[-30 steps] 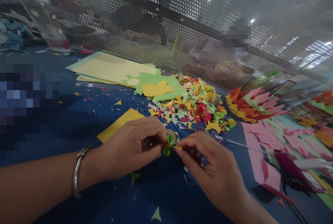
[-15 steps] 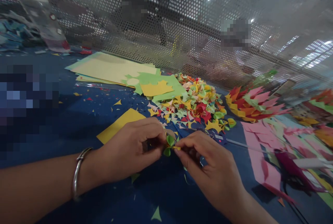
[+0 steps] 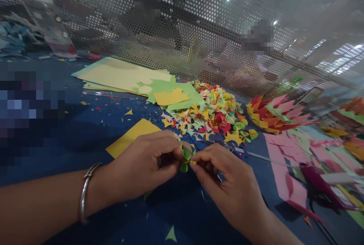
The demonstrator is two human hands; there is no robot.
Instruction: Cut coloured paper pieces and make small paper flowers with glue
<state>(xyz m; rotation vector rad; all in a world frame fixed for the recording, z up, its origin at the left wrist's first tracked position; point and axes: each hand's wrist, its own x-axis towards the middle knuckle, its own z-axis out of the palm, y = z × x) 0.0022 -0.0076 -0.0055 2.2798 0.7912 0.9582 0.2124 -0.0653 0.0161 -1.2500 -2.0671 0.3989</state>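
Note:
Between my two hands is a small green folded paper flower (image 3: 186, 154). My left hand (image 3: 150, 161), with a silver bangle on the wrist, pinches its left side between thumb and fingers. From the right, my right hand (image 3: 230, 176) pinches a tiny yellow paper piece (image 3: 193, 162) against the flower's middle. A yellow paper sheet (image 3: 133, 137) lies just behind my left hand. Beyond both hands spreads a heap of small coloured paper flowers and stars (image 3: 218, 108). The fingertips partly hide the flower.
Stacked pale paper sheets (image 3: 119, 72) lie at the back left, near a clear plastic bottle (image 3: 58, 29). Layered paper petals (image 3: 278, 112), pink paper strips (image 3: 280, 173) and a magenta glue gun-like tool (image 3: 327, 186) with a cable are at right. A perforated metal screen (image 3: 184, 21) stands behind.
Almost nothing differs. The green flower has shifted very slightly between my fingertips, and both hands keep their pinch.

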